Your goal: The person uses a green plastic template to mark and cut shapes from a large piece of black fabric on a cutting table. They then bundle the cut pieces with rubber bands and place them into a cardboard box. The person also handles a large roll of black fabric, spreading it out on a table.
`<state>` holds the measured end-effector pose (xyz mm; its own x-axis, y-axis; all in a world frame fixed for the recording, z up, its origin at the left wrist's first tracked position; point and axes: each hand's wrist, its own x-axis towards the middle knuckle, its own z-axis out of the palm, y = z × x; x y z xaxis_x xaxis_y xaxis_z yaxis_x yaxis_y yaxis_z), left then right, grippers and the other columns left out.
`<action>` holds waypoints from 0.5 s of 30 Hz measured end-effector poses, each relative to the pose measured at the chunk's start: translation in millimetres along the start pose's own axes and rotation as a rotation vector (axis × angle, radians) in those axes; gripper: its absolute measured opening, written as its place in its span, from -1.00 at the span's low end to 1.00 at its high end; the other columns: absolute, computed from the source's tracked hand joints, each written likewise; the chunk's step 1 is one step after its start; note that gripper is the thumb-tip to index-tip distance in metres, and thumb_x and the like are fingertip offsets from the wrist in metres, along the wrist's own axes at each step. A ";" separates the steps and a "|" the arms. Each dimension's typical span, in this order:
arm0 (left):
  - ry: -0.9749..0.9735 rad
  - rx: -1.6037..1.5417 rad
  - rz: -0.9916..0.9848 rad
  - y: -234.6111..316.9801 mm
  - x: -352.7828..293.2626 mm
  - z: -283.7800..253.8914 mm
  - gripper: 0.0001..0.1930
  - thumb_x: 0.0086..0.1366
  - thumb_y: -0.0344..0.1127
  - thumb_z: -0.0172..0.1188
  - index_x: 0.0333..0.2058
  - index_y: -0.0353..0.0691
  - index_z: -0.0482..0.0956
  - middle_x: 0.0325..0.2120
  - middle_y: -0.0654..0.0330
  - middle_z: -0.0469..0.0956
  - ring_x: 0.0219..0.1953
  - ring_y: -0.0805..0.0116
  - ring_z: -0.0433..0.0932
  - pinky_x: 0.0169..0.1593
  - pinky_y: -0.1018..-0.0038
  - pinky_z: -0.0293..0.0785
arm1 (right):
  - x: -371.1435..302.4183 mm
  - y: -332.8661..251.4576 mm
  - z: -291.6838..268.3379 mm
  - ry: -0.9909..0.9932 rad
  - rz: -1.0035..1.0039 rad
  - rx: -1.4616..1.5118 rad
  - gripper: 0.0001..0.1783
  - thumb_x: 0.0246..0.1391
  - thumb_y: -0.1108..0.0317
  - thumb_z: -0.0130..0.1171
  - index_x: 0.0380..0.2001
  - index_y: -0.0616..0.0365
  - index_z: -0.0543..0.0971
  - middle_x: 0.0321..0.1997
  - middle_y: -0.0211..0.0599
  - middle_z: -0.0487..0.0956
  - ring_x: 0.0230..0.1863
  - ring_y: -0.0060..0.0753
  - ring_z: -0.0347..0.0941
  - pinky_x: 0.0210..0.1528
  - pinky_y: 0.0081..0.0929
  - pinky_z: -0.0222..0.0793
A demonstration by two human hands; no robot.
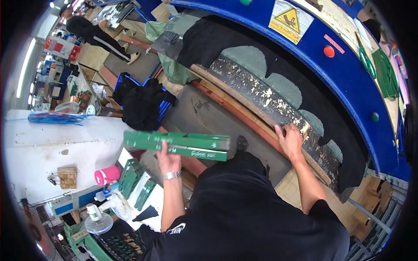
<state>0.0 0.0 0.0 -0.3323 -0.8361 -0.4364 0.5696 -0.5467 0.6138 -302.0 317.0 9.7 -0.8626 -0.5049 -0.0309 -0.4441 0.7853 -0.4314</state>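
Observation:
My left hand is closed around a long green cutting die, held level over the gap between the benches. Its two parallel walls show, with pale handwriting on the sides. At the wooden edge strip of the press table, my right hand rests with its thumb apart from its bent fingers and nothing visible in them. Beside that hand lies the dark, scuffed board with chipped paint. Behind it, black sheet material spreads under the press, and grey-green rounded shapes show between.
A blue press beam with a red button and a warning sign spans the far side. Black cloth fills a blue crate at left. More green dies lie by a white table. Another person stands far left.

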 end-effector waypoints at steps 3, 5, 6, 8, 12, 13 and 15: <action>-0.026 0.014 -0.101 -51.1 6.4 96.8 -0.67 0.36 -0.50 0.18 0.07 -0.18 0.42 -0.04 0.19 0.59 -0.01 0.21 0.57 0.14 0.12 0.53 | 20.7 21.0 -19.0 -0.017 0.011 0.072 -0.51 0.24 0.00 0.13 -0.47 0.27 0.63 -0.35 0.00 0.54 -0.23 0.11 0.53 -0.19 -0.05 0.41; -0.153 0.081 -0.140 -76.1 17.7 135.2 -0.68 0.36 -0.49 0.18 0.06 -0.16 0.43 -0.05 0.19 0.58 -0.01 0.21 0.58 0.13 0.15 0.54 | 19.2 31.1 -14.3 -0.022 0.027 0.131 -0.51 0.27 0.03 0.10 -0.49 0.29 0.63 -0.37 0.00 0.53 -0.26 0.12 0.52 -0.20 -0.05 0.40; -0.179 0.108 -0.152 -88.3 21.7 166.7 -0.69 0.36 -0.50 0.18 0.05 -0.15 0.43 -0.06 0.20 0.58 -0.02 0.21 0.58 0.12 0.16 0.55 | 24.8 32.9 -16.3 -0.019 0.019 0.160 -0.50 0.29 0.06 0.07 -0.51 0.30 0.62 -0.41 0.00 0.53 -0.30 0.14 0.52 -0.21 -0.05 0.40; -0.210 0.140 -0.189 -114.4 29.1 200.2 -0.70 0.36 -0.52 0.16 0.04 -0.14 0.44 -0.08 0.20 0.58 -0.03 0.21 0.59 0.10 0.17 0.57 | 30.5 44.0 -16.8 -0.075 0.059 0.274 -0.49 0.30 0.07 0.06 -0.52 0.30 0.62 -0.43 0.02 0.54 -0.33 0.18 0.51 -0.22 -0.06 0.39; -0.175 0.196 -0.307 -157.2 28.8 246.3 -0.72 0.38 -0.53 0.12 0.02 -0.11 0.42 -0.10 0.18 0.57 -0.05 0.21 0.59 0.06 0.11 0.61 | 43.9 70.1 -32.8 -0.139 0.248 0.674 -0.60 0.36 0.15 0.02 -0.22 0.30 0.65 -0.47 -0.20 0.60 -0.46 -0.32 0.54 -0.34 -0.37 0.43; -0.175 0.213 -0.327 -167.7 27.2 255.8 -0.73 0.38 -0.52 0.12 0.01 -0.11 0.41 -0.11 0.18 0.57 -0.05 0.21 0.59 0.05 0.10 0.61 | 47.6 69.0 -43.6 -0.125 0.354 0.836 -0.62 0.36 0.16 0.03 -0.19 0.29 0.64 -0.47 -0.26 0.61 -0.47 -0.43 0.53 -0.37 -0.43 0.43; -0.138 0.232 -0.357 -190.0 34.2 262.0 -0.74 0.40 -0.52 0.10 0.01 -0.11 0.40 -0.10 0.18 0.56 -0.04 0.20 0.59 0.05 0.10 0.62 | 66.1 63.2 -60.2 0.082 0.265 0.818 -0.78 0.25 0.33 0.17 -0.16 0.25 0.63 -0.47 -0.29 0.61 -0.46 -0.55 0.49 -0.34 -0.50 0.43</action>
<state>-316.6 63.6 40.8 -0.5834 -0.5827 -0.5658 0.2227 -0.7847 0.5785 -401.6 354.8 34.7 -0.9419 -0.2893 -0.1709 0.0610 0.3531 -0.9336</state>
